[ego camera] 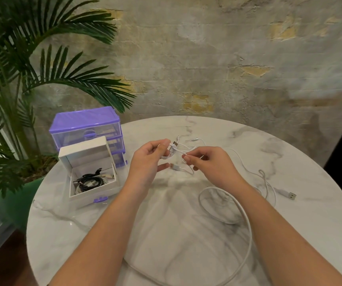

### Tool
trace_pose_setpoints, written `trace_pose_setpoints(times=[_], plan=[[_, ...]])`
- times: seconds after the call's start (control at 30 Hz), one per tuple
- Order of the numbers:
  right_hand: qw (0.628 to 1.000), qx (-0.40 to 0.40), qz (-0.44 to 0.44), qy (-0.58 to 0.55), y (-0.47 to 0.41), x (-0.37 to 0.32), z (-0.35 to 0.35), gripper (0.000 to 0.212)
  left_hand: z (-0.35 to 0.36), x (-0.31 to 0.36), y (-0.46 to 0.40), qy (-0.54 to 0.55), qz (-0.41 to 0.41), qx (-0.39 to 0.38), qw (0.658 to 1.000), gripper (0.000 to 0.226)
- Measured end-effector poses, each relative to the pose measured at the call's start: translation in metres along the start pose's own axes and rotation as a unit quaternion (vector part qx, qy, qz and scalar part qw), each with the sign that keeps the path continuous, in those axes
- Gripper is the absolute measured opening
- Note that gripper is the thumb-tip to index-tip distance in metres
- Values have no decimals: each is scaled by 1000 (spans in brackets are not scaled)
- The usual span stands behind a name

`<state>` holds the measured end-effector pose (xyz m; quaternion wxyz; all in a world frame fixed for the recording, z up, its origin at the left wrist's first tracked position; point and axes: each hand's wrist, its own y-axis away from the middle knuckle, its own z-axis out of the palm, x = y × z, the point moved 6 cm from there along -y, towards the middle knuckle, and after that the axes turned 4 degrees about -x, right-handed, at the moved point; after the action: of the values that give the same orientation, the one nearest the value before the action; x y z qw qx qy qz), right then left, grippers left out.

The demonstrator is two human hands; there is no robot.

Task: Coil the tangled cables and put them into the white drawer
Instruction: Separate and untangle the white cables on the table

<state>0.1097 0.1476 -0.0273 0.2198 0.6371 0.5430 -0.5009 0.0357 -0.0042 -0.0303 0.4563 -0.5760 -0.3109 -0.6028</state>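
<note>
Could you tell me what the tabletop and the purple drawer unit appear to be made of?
Tabletop: looks like polished marble or a marble-effect surface, white with grey veins and soft reflections. Purple drawer unit: seemingly plastic, with an opaque glossy purple frame and see-through drawer fronts.

Single head-worn view, wide-angle — looking forward and down, close over the round table [186, 244]

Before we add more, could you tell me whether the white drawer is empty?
Not empty: the white square plastic drawer sits pulled out on the marble table, holding coiled black cables.
</note>
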Motion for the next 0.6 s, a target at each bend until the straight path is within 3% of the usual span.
trace_pose_setpoints(times=[0.17, 0.43, 0.6], plan=[[996, 66, -48, 42, -1, -1, -9, 8, 1, 2, 0, -24, 9, 5, 1000, 20], [971, 111, -167, 135, 3, -15, -11, 14, 6, -9, 2, -106, -63, -45, 991, 31], [946, 151, -195, 212, 4, -14, -14, 18, 9, -10, 4, -41, -90, -77, 992, 22]])
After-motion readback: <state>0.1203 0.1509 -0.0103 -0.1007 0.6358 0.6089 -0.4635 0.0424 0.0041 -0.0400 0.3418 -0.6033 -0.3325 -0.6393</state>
